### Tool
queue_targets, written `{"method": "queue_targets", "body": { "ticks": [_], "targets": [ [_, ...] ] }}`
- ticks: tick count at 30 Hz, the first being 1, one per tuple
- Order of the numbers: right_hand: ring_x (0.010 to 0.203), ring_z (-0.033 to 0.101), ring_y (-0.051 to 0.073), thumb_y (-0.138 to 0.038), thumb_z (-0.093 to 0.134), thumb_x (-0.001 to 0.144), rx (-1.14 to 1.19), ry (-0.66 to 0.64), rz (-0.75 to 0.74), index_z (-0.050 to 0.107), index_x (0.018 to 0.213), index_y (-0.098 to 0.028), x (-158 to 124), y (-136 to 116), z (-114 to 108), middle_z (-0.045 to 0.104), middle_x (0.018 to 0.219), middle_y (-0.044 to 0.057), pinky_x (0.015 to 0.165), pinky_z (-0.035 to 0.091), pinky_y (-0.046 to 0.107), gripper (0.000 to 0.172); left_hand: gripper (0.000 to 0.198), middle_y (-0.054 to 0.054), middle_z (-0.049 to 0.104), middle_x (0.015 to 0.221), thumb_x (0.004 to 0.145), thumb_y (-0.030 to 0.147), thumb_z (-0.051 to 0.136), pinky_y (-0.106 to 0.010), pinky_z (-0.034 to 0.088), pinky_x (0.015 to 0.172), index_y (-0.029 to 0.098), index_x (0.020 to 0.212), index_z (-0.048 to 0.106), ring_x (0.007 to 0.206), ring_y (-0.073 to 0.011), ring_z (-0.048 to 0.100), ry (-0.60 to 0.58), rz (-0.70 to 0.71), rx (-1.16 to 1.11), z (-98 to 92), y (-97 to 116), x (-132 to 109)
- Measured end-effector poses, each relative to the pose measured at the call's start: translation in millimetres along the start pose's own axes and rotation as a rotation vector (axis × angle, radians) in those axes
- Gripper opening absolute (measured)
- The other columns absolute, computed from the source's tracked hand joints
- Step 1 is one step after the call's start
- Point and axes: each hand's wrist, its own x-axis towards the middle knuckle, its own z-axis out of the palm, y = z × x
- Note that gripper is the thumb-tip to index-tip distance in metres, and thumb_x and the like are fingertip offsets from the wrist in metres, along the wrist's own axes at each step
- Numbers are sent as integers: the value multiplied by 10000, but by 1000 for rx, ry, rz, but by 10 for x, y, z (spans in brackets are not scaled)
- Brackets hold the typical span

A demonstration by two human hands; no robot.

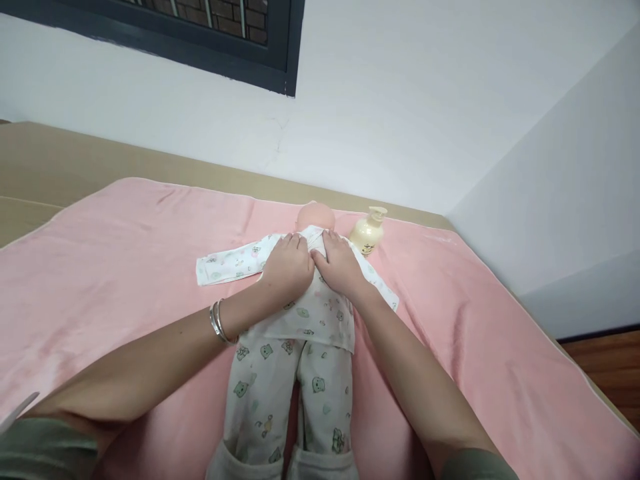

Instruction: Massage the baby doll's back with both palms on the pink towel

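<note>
A baby doll (315,215) lies on its back on a pink blanket (110,267), dressed in a white printed top (320,310) and matching trousers (260,393). My left hand (287,267) and my right hand (339,265) rest side by side on the doll's chest. Their fingers pinch the front edges of the top near the collar. Silver bangles circle my left wrist. One empty sleeve of the top lies stretched out to the left.
A cream pump bottle (369,231) stands on the blanket just right of the doll's head. The blanket covers a tan surface (45,160) set against white walls. Wooden floor (610,367) shows at the right edge.
</note>
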Motion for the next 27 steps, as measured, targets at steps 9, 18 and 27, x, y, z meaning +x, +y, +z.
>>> {"method": "queue_targets", "body": {
  "ticks": [9, 18, 27],
  "targets": [
    [1377, 559, 361, -295, 295, 1045, -169, 115, 17, 562, 1433, 3, -249, -338, 42, 633, 1397, 257, 1206, 423, 501, 558, 391, -181, 711, 1169, 975, 306, 326, -471, 515, 1052, 123, 1039, 666, 1104, -306, 652, -129, -175, -251, -88, -241, 246],
    [1569, 339, 354, -364, 354, 1045, -34, -72, 18, 344, 1580, 28, -29, -79, -50, 371, 1651, 237, 1312, 281, 503, 664, 283, -211, 698, 1080, 884, 123, 409, -465, 489, 1089, 108, 932, 687, 1143, -327, 640, -117, 86, -33, -123, -11, 46],
    [1048, 661, 299, -285, 345, 1037, -241, 149, -35, 680, 1141, -97, -254, -345, 41, 729, 1083, 189, 987, 530, 421, 399, 379, -164, 723, 1135, 970, 250, 310, -414, 520, 987, 121, 1018, 663, 1079, -290, 667, -218, -155, -99, -158, -199, 266]
  ]
}}
